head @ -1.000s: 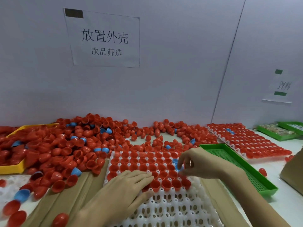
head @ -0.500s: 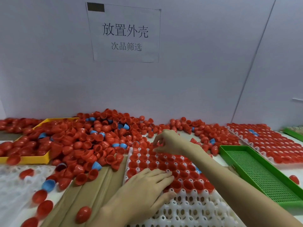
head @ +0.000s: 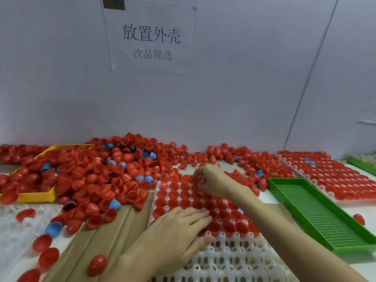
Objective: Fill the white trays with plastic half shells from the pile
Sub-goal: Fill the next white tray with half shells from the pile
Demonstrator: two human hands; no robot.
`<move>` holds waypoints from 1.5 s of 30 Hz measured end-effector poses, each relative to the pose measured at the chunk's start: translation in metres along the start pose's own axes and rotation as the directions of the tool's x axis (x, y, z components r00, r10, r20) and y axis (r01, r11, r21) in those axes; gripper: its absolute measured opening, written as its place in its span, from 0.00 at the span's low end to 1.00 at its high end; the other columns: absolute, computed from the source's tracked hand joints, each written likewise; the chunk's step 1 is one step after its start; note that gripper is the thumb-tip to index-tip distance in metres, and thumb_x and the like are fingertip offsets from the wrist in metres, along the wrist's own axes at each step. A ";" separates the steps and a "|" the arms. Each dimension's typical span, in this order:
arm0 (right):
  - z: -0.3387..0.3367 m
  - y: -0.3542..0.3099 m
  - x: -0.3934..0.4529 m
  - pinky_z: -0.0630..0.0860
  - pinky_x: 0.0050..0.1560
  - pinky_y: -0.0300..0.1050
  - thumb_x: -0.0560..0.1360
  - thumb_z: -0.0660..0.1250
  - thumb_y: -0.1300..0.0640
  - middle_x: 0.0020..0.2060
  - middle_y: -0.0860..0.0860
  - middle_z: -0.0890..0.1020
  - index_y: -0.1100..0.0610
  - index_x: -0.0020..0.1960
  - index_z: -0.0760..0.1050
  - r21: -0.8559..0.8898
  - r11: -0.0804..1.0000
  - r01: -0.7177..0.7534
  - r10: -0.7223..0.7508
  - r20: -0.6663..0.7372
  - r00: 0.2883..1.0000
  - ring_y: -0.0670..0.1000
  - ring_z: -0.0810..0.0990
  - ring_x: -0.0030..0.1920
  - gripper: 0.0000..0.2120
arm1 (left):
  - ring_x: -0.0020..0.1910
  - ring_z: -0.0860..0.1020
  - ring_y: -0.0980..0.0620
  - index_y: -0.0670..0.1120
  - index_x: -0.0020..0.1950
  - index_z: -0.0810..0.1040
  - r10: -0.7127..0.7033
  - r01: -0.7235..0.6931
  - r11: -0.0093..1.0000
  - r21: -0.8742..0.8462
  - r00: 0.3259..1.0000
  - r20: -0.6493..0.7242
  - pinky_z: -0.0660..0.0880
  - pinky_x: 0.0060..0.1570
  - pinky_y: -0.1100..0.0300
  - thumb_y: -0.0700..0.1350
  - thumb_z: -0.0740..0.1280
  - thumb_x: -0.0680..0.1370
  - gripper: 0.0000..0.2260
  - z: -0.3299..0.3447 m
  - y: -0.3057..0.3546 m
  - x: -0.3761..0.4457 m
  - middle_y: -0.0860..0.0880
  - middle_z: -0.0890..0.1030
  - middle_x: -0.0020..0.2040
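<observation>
Left hand [head: 179, 231] flat, fingers spread on white tray [head: 230, 259]; right hand [head: 211, 182] at 12 o'clock pinching red half shell [head: 198, 181].

Just the backdrop from my feed

Plain pale lavender-grey wall [head: 234, 94] fills the top half, with a printed paper sign [head: 150, 37] taped upper centre and a panel seam [head: 311, 74] slanting down the right side. Flat, even light.
</observation>
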State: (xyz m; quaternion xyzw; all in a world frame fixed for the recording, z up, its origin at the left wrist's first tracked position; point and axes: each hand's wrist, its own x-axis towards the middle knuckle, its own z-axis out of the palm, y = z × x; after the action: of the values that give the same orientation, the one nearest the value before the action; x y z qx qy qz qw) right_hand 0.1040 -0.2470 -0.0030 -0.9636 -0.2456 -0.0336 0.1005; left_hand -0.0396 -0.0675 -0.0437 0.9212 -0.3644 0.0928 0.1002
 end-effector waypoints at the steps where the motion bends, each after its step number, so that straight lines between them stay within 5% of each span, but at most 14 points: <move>1: 0.000 0.001 0.001 0.77 0.61 0.45 0.79 0.69 0.64 0.59 0.54 0.82 0.57 0.64 0.83 -0.005 1.000 0.008 -0.008 -0.014 1.000 0.53 0.77 0.60 0.15 | 0.80 0.51 0.66 0.57 0.84 0.56 -0.001 0.001 1.000 0.002 1.000 0.001 0.29 0.66 0.75 0.67 0.41 0.85 0.29 0.000 0.000 0.000 0.63 0.57 0.82; 6: 0.007 -0.002 0.002 0.75 0.61 0.50 0.82 0.66 0.60 0.56 0.54 0.81 0.57 0.63 0.83 -0.056 0.997 0.049 -0.049 -0.004 0.999 0.54 0.73 0.61 0.12 | 0.79 0.49 0.69 0.59 0.83 0.57 -0.014 0.014 1.000 -0.003 1.000 -0.003 0.29 0.65 0.77 0.68 0.41 0.85 0.29 -0.001 0.000 -0.001 0.66 0.57 0.81; 9: 0.002 0.000 0.004 0.73 0.57 0.47 0.82 0.68 0.48 0.50 0.48 0.78 0.55 0.61 0.84 -0.004 0.999 0.054 -0.054 0.007 0.999 0.50 0.73 0.56 0.13 | 0.78 0.46 0.72 0.62 0.83 0.54 -0.043 0.043 0.999 -0.031 0.999 0.010 0.31 0.70 0.74 0.69 0.40 0.84 0.29 -0.001 0.000 0.000 0.69 0.54 0.81; 13: -0.018 0.035 0.025 0.80 0.56 0.51 0.83 0.67 0.46 0.51 0.52 0.87 0.58 0.58 0.84 0.198 0.978 -0.069 0.104 -0.174 0.979 0.50 0.82 0.50 0.16 | 0.77 0.49 0.74 0.62 0.82 0.60 -0.040 0.040 0.999 -0.015 0.999 -0.016 0.46 0.78 0.66 0.68 0.41 0.85 0.28 -0.001 0.000 0.000 0.69 0.58 0.79; 15: -0.023 0.069 0.036 0.77 0.63 0.54 0.84 0.66 0.51 0.58 0.58 0.85 0.60 0.64 0.81 0.133 0.969 -0.207 0.230 -0.199 0.953 0.57 0.81 0.60 0.16 | 0.76 0.59 0.71 0.60 0.79 0.69 -0.029 0.030 0.999 0.013 0.999 -0.042 0.58 0.76 0.61 0.66 0.46 0.86 0.26 -0.003 0.001 -0.001 0.67 0.67 0.76; 19: -0.017 0.149 0.031 0.69 0.74 0.66 0.82 0.65 0.59 0.76 0.67 0.64 0.58 0.78 0.66 0.013 0.761 -0.649 0.641 -0.169 0.749 0.70 0.65 0.75 0.25 | 0.71 0.71 0.67 0.59 0.73 0.77 0.016 -0.016 0.999 0.052 1.000 -0.004 0.71 0.68 0.65 0.63 0.49 0.87 0.23 -0.005 0.002 -0.001 0.65 0.75 0.71; 22: -0.005 0.179 0.016 0.62 0.77 0.70 0.83 0.65 0.57 0.80 0.68 0.59 0.56 0.79 0.64 -0.091 0.633 -0.769 0.768 -0.057 0.638 0.72 0.58 0.79 0.26 | 0.70 0.73 0.68 0.60 0.71 0.78 0.020 -0.022 0.997 0.068 0.999 0.033 0.72 0.66 0.67 0.63 0.48 0.87 0.23 -0.008 0.004 0.000 0.65 0.76 0.69; 26: -0.002 0.182 0.014 0.73 0.70 0.63 0.81 0.68 0.59 0.69 0.61 0.75 0.53 0.66 0.80 0.011 0.740 -0.673 0.663 -0.187 0.725 0.64 0.73 0.70 0.14 | 0.71 0.71 0.68 0.60 0.73 0.77 -0.006 0.000 0.996 0.084 0.998 0.067 0.69 0.70 0.66 0.63 0.46 0.87 0.24 -0.013 0.004 0.002 0.65 0.75 0.71; 30: -0.005 0.169 0.009 0.78 0.65 0.60 0.78 0.69 0.67 0.61 0.57 0.84 0.54 0.55 0.86 0.220 0.851 -0.477 0.525 -0.298 0.797 0.59 0.79 0.64 0.13 | 0.78 0.47 0.73 0.62 0.83 0.57 -0.014 0.016 0.999 -0.031 0.998 0.053 0.37 0.75 0.67 0.68 0.41 0.84 0.28 -0.005 -0.001 0.001 0.68 0.55 0.80; 34: -0.016 0.143 -0.005 0.80 0.63 0.57 0.80 0.71 0.63 0.59 0.49 0.85 0.51 0.58 0.85 0.405 0.879 -0.251 0.416 -0.397 0.818 0.53 0.82 0.57 0.10 | 0.78 0.50 0.73 0.62 0.82 0.59 -0.035 0.035 0.999 0.036 0.999 -0.011 0.40 0.76 0.68 0.69 0.38 0.83 0.30 -0.006 0.000 0.000 0.68 0.57 0.80; 37: -0.022 0.122 -0.026 0.84 0.57 0.55 0.81 0.71 0.61 0.62 0.47 0.83 0.50 0.65 0.81 0.555 0.827 -0.090 0.367 -0.411 0.834 0.54 0.83 0.57 0.14 | 0.79 0.46 0.71 0.62 0.83 0.52 -0.027 0.029 0.999 -0.029 0.997 0.072 0.41 0.79 0.65 0.71 0.32 0.78 0.36 -0.004 0.000 0.001 0.67 0.52 0.81; 42: -0.017 0.091 -0.073 0.86 0.47 0.47 0.80 0.74 0.58 0.64 0.55 0.78 0.46 0.67 0.77 0.815 0.578 0.043 0.409 -0.335 0.849 0.50 0.86 0.54 0.18 | 0.79 0.46 0.71 0.63 0.83 0.52 -0.057 0.058 0.998 -0.010 0.996 0.070 0.32 0.71 0.72 0.70 0.38 0.82 0.30 -0.007 0.002 0.001 0.68 0.52 0.81; 45: -0.002 0.083 -0.091 0.85 0.54 0.50 0.80 0.73 0.57 0.65 0.56 0.80 0.48 0.65 0.76 0.869 0.493 0.047 0.436 -0.294 0.851 0.53 0.85 0.60 0.15 | 0.78 0.45 0.73 0.63 0.83 0.52 -0.048 0.048 0.999 -0.003 0.997 0.059 0.31 0.69 0.73 0.70 0.38 0.81 0.31 -0.004 0.002 0.001 0.69 0.52 0.80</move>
State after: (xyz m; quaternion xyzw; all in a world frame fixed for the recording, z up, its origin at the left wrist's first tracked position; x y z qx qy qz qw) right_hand 0.0642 -0.3606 -0.0263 -0.7692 -0.0820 -0.1335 0.6195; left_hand -0.0405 -0.0683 -0.0390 0.9318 -0.3453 0.0622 0.0935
